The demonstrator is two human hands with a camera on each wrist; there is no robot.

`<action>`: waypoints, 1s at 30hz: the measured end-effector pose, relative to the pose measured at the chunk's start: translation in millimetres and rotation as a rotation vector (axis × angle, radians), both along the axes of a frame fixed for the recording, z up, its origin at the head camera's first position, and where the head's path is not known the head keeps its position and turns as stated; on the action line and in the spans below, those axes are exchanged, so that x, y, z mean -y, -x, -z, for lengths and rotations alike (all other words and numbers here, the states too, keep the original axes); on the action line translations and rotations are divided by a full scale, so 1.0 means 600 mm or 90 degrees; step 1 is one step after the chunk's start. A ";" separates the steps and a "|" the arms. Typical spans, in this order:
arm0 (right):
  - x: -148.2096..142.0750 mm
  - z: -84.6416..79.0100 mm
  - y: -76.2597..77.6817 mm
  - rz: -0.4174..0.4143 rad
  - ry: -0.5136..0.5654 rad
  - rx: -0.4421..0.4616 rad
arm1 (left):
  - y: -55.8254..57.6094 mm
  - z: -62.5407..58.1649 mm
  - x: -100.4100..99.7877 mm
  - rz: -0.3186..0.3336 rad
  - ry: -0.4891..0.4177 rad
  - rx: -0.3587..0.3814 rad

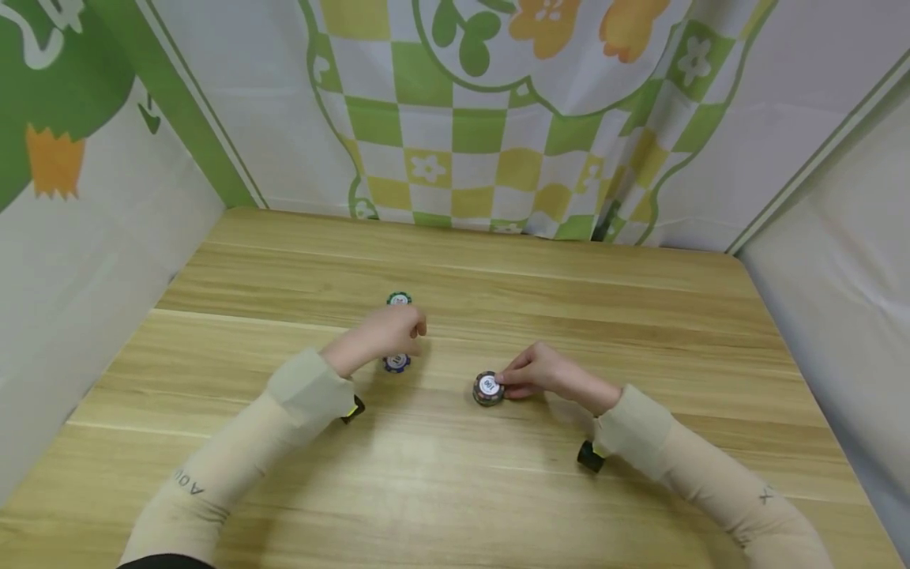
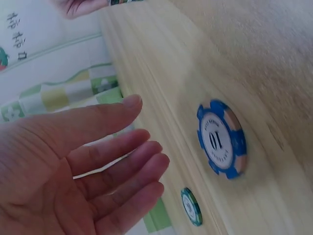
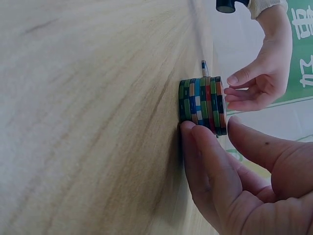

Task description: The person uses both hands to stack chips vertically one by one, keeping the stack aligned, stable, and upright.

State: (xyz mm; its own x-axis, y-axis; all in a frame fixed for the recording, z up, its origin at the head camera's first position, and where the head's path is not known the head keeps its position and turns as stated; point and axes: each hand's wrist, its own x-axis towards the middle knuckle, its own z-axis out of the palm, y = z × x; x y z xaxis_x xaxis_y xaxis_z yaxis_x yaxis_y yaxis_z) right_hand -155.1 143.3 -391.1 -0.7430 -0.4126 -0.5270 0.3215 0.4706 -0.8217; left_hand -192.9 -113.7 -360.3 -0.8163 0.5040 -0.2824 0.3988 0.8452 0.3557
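Note:
A stack of poker chips point(image 1: 488, 389) in mixed colours, with a 100 chip on top, stands on the table. My right hand point(image 1: 550, 371) holds it at its right side, the thumb at the top edge and fingers low along the side, as the right wrist view shows of the stack point(image 3: 201, 105). Over the table to the left hovers my left hand point(image 1: 387, 330), fingers loosely bent and holding nothing. Below that hand lies a blue 10 chip point(image 2: 216, 139). Farther back is a green chip point(image 2: 190, 206), partly covered by the left hand in the head view.
The wooden table point(image 1: 455, 490) spreads around both hands. A green, white and yellow checked curtain point(image 1: 476, 126) hangs at its back edge, with pale cloth walls point(image 1: 839, 261) on both sides. A small black camera point(image 1: 590, 457) sits at the right wrist.

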 end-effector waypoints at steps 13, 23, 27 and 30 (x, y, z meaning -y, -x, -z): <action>-0.001 0.002 0.000 -0.006 -0.016 -0.006 | 0.001 0.015 0.028 -0.077 0.010 0.044; -0.002 0.001 0.000 -0.012 -0.011 -0.010 | -0.002 0.019 0.031 -0.103 0.039 0.082; -0.002 0.002 0.000 -0.007 -0.013 -0.009 | -0.003 0.021 0.031 -0.096 0.042 0.074; -0.002 0.002 0.001 -0.006 -0.015 -0.008 | -0.004 0.021 0.030 -0.098 0.043 0.073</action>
State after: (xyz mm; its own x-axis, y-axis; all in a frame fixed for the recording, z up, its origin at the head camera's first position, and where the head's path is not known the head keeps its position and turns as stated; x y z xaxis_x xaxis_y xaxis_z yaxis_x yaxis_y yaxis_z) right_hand -155.7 144.2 -392.5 -0.7463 -0.4067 -0.5270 0.3067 0.4926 -0.8144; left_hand -190.5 -131.7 -372.8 -0.8425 0.3531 -0.4067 0.2238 0.9164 0.3319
